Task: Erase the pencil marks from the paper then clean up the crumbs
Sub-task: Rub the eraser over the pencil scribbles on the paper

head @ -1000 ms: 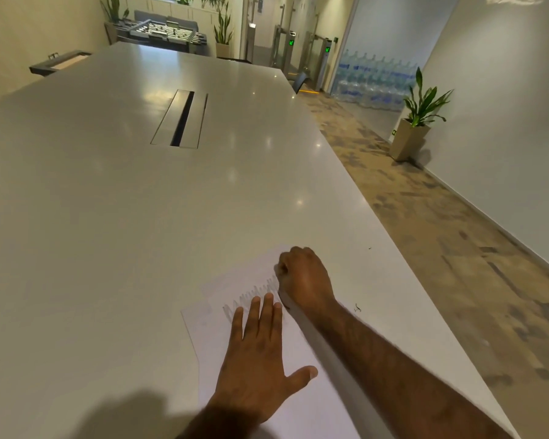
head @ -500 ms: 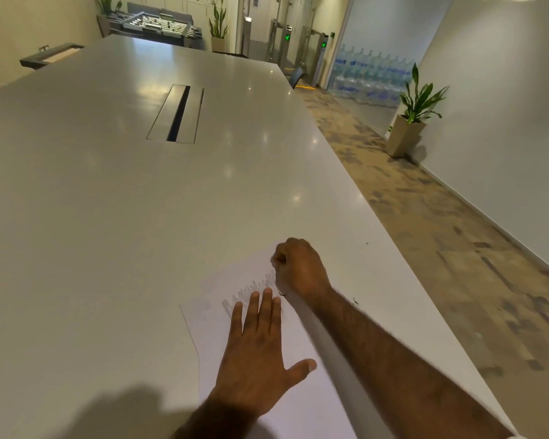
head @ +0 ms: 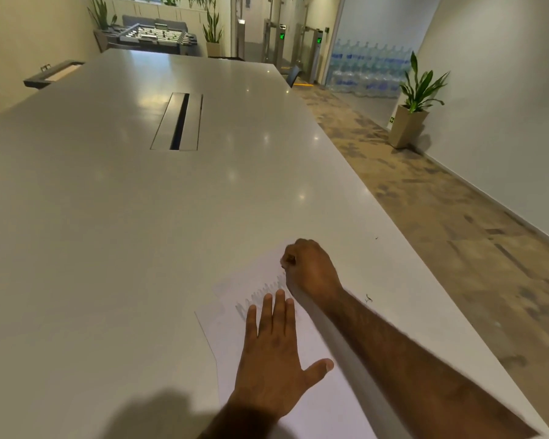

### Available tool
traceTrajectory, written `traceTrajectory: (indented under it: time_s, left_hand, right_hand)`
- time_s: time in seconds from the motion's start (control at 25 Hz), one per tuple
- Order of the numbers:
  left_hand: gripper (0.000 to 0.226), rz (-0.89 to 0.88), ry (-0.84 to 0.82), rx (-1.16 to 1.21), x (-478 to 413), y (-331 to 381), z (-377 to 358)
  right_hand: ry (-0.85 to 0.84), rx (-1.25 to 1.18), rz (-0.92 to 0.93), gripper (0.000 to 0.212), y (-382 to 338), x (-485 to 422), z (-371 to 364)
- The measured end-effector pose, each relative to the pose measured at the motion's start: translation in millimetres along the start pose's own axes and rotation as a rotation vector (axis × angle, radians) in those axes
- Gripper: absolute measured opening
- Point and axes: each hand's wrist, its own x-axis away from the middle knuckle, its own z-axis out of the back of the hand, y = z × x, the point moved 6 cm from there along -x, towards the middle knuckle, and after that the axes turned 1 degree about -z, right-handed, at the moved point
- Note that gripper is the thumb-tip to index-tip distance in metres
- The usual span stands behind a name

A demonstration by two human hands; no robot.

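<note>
A white sheet of paper (head: pixel 229 331) lies near the front right edge of the long table (head: pixel 108 217). Grey zigzag pencil marks (head: pixel 260 294) run across its upper part. My left hand (head: pixel 274 359) lies flat on the sheet, fingers spread, just below the marks. My right hand (head: pixel 309 269) is curled into a fist at the right end of the marks, pressed on the paper; whatever it pinches is hidden by the fingers. Small dark crumbs (head: pixel 368 299) lie on the table right of my forearm.
The table's right edge (head: pixel 425 267) runs close to my right arm, with patterned floor beyond it. A cable slot (head: pixel 179 122) is set into the table's middle. A potted plant (head: pixel 409 122) stands by the right wall. Another speck (head: pixel 376 238) lies farther up.
My right fist has shifted a little up and down at the right end of the pencil marks. My left hand has stayed flat on the sheet. The camera has tilted slightly.
</note>
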Motion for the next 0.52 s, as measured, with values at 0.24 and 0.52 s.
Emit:
traceTrajectory:
  time_s: [0.24, 0.52]
  left_hand:
    - [0.109, -0.036, 0.101, 0.006, 1, 0, 4]
    - [0.111, -0.071, 0.150, 0.107, 0, 1, -5]
  right_hand:
    - [-0.004, 0.054, 0.074, 0.018, -1, 46, -2]
    - [-0.013, 0.007, 0.031, 0.017, 11, 31, 3]
